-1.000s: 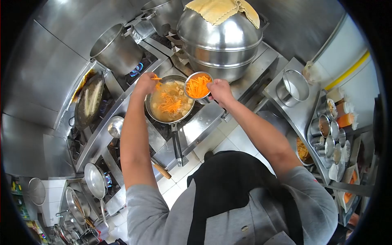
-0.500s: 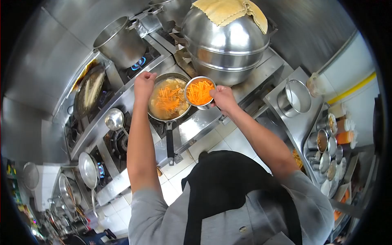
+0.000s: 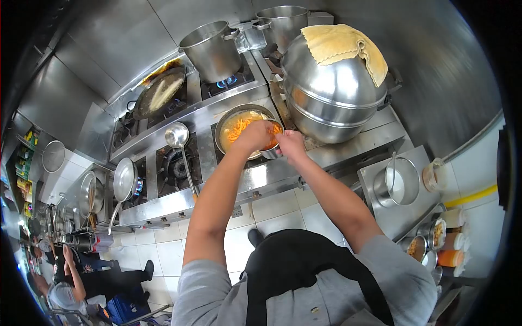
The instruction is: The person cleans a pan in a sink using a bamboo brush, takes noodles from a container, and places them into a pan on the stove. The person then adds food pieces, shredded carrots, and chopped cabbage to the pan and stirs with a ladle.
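Shredded carrot [image 3: 235, 129] lies on the broth and pieces in the frying pan [image 3: 218, 136] on the stove. My right hand [image 3: 292, 144] grips the rim of a small metal container [image 3: 270, 154], which sits at the pan's right edge and holds more carrot shreds [image 3: 276, 129]. Over that container's mouth is my left hand [image 3: 256, 135], its fingertips down among the shreds and hidden, so what they hold cannot be made out. The pan's handle is hidden behind my left forearm.
A ladle [image 3: 176, 136] rests left of the pan. Behind stand a tall pot [image 3: 213, 54] by a blue flame and a large domed steamer [image 3: 331, 87] with a cloth on top. A pail [image 3: 396, 182] stands at right. People [image 3: 70, 288] are at lower left.
My left hand has moved from the pan's left side, where it dropped carrot, across to the small container. The view has turned, bringing people in at lower left.
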A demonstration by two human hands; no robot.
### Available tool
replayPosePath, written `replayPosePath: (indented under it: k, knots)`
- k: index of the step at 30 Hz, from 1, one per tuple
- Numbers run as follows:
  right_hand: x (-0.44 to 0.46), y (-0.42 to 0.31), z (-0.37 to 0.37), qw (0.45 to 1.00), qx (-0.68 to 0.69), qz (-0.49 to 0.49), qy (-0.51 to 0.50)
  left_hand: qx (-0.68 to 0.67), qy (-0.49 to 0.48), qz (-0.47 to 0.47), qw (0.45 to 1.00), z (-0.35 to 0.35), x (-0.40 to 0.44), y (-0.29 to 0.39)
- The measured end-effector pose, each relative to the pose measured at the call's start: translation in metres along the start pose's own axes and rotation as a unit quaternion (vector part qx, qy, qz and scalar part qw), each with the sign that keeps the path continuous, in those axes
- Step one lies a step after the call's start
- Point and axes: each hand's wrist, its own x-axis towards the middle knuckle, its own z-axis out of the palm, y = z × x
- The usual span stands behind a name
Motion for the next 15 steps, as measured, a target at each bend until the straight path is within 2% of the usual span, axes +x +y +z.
replayPosePath:
  k: [1, 2, 4, 5, 7, 8, 10, 12, 14, 15]
  knots:
    - [0.003, 0.001, -0.001, 1.000, 0.015, 0.007, 0.006, -0.009, 0.038, 0.015, 0.999, -0.003, 0.002, -0.005]
    - [0.006, 0.002, 0.000, 1.000, 0.018, 0.009, 0.005, -0.007, 0.036, 0.014, 0.999, -0.006, 0.006, -0.010]
    - [0.013, 0.004, 0.000, 0.999, 0.045, 0.000, 0.011, -0.119, 0.049, -0.066, 0.989, -0.016, 0.017, -0.020]
    - [0.016, 0.005, -0.001, 0.999, 0.044, 0.001, 0.011, -0.120, 0.047, -0.067, 0.989, -0.021, 0.020, -0.025]
    - [0.020, 0.004, -0.004, 0.999, 0.028, 0.017, 0.016, -0.301, 0.055, -0.126, 0.944, -0.034, 0.025, -0.037]
    - [0.021, 0.003, -0.006, 0.999, 0.025, 0.017, 0.014, -0.304, 0.058, -0.127, 0.943, -0.038, 0.027, -0.043]
    - [0.015, 0.004, -0.016, 0.998, 0.039, 0.047, 0.005, -0.433, 0.142, -0.152, 0.877, -0.041, 0.027, -0.057]
    - [0.008, 0.006, -0.027, 0.998, 0.037, 0.044, -0.001, -0.407, 0.170, -0.182, 0.879, -0.041, 0.029, -0.077]
    - [-0.001, 0.010, -0.039, 0.999, 0.035, 0.040, -0.008, -0.214, 0.222, -0.150, 0.939, -0.038, 0.034, -0.107]
    - [-0.006, 0.009, -0.044, 0.999, 0.032, 0.032, -0.004, -0.095, 0.246, -0.138, 0.955, -0.057, 0.021, -0.087]
